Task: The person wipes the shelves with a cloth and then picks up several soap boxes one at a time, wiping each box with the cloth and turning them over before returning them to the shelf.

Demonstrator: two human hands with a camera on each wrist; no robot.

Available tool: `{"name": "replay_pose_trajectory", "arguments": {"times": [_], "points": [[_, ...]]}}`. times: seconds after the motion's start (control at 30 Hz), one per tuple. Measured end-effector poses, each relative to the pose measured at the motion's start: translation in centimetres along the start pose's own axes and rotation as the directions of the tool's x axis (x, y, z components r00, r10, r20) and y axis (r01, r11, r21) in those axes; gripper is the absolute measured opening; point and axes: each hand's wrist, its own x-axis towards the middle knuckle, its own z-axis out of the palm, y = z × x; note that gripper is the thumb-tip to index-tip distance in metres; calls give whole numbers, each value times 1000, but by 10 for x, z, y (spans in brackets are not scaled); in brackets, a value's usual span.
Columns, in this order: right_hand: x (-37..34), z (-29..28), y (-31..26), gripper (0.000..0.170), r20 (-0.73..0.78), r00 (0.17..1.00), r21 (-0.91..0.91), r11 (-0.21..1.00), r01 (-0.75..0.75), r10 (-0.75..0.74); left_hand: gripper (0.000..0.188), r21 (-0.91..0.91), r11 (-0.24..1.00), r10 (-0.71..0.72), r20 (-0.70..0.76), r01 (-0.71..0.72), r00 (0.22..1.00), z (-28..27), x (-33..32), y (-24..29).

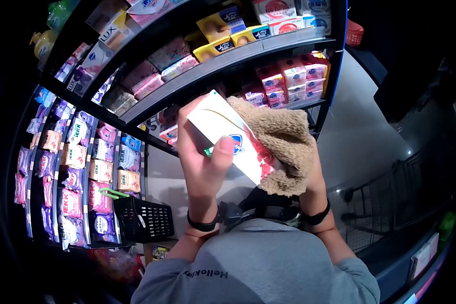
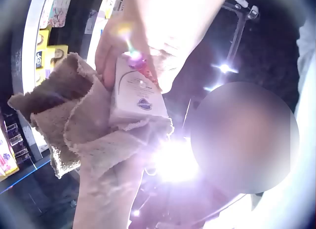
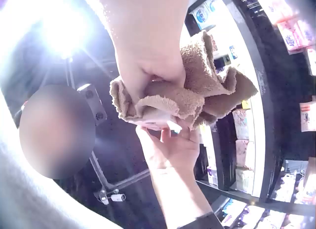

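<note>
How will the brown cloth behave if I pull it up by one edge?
Probably floppy: the cloth shows loose, deep folds, bunched against the box. Likely light for its size, since its edges look thin. Its rough, nubby surface suggests it shouldn't slip easily.

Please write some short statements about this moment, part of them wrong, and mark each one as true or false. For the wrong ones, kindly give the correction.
1. The left hand grips a white box. True.
2. The brown cloth lies on a shelf. False: the right hand holds it against the box.
3. The black basket has a green handle. True.
4. The shirt is red. False: it is grey.
5. The box shows a blue logo. True.
</note>
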Motion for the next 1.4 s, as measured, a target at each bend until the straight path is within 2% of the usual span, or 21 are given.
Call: {"name": "replay_pose_trajectory", "arguments": {"times": [0.1, 0.23, 0.27, 0.33, 0.4, 0.43, 0.5, 0.57, 0.6, 0.63, 0.7, 0.73, 0.77, 0.8, 0.83, 0.9, 0.97, 1.1, 1.17, 1.23, 1.4], "points": [[-6, -5, -8, 44, -156, 988, 141, 990, 5, 17, 66, -90, 996, -17, 3, 17, 1000, 9, 0, -2], [-9, -9, 10, 47, -164, 986, 43, 999, -30, 37, 89, -184, 972, -135, 80, 147, 988, 12, 4, -26], [-9, 1, 15, 51, -263, 964, 322, 945, 52, 37, 95, 26, 999, -45, 167, 41, 985, 7, 6, -37], [2, -4, 13, 57, -105, 962, 70, 963, 260, -252, 102, 34, 999, -8, 193, 1, 981, 13, 20, -14], [7, -19, 12, 60, 72, 899, -391, 817, 423, -431, 133, 299, 798, 386, 413, -523, 825, -4, 28, -26], [-2, -8, 17, 61, -110, 978, 170, 967, 192, -175, 133, 309, 799, 379, 407, -516, 831, -2, 23, -24], [2, -14, 18, 62, -7, 949, -107, 944, 312, -314, 141, 270, 866, 325, 339, -422, 883, 7, 12, -10], [1, -3, 15, 59, -87, 990, 245, 961, 130, -112, 136, 300, 847, 349, 311, -439, 884, 5, 12, -4], [12, -8, 16, 54, 64, 945, -98, 940, 326, -321, 132, 351, 871, 263, 258, -344, 929, 2, 11, -3], [13, 1, 11, 50, 26, 982, 66, 981, 185, -187, 129, 397, 886, 170, 200, -238, 965, -1, 9, -3], [21, 4, 10, 52, 155, 964, -187, 952, 241, -214, 120, 347, 894, 222, 204, -283, 953, -9, 7, -2], [20, 10, 9, 54, 90, 996, 133, 991, -8, -4, 119, 345, 909, 169, 208, -234, 963, -15, 5, -2], [16, 17, 8, 56, 99, 971, 441, 865, -240, 219, 118, 343, 921, 118, 210, -186, 971, -19, 3, -2], [12, 14, 16, 65, 129, 977, 191, 962, -193, 170, 112, 314, 920, 172, 212, -234, 962, -22, 2, -2], [11, 12, 20, 65, 141, 976, 185, 964, -191, 167, 109, 238, 969, 26, 137, -58, 990, -22, -3, -7], [9, 10, 24, 73, 314, 860, 372, 781, -502, 403, 106, 539, 790, 91, 369, -292, 925, -31, 1, 5], [14, 17, 29, 80, 355, 891, 156, 921, -356, 284, 98, 612, 717, 66, 417, -333, 907, -33, -4, -5], [16, 22, 39, 80, 380, 869, 192, 891, -411, 319, 89, 546, 787, 43, 417, -288, 908, -43, -14, -17], [12, 30, 46, 67, 161, 910, 420, 808, -414, 382, 86, 517, 786, 50, 492, -338, 869, -40, -19, -16], [13, 31, 46, 40, 114, 907, 419, 808, -413, 404, 84, 503, 790, 66, 499, -351, 864, -36, -25, -18], [14, 41, 43, 46, 105, 801, 361, 728, -583, 590, 89, 522, 789, 91, 419, -322, 903, -43, -31, -21]]}}
